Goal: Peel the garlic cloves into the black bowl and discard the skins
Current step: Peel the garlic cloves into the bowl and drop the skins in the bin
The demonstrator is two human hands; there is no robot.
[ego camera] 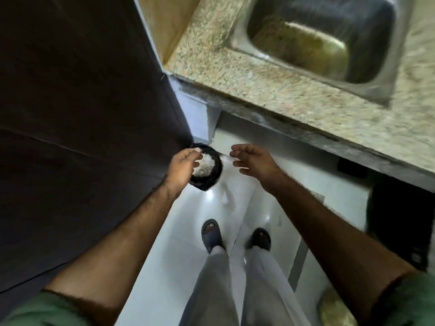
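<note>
Your left hand [182, 167] grips the round black bowl [209, 171] by its rim at 9 o'clock, fingers curled over the edge. The bowl is held in the air above the white tiled floor [164, 255]; pale, blurred contents lie inside it, and whether they are cloves or skins cannot be told. Your right hand [253, 164] hangs just beside the bowl at 3 o'clock, apart from it, fingers loosely spread and holding nothing. The speckled granite counter [270, 90] with its steel sink [317, 38] stands at 1 o'clock. Your 2 dark slippers [211, 234] are at 6 o'clock.
</note>
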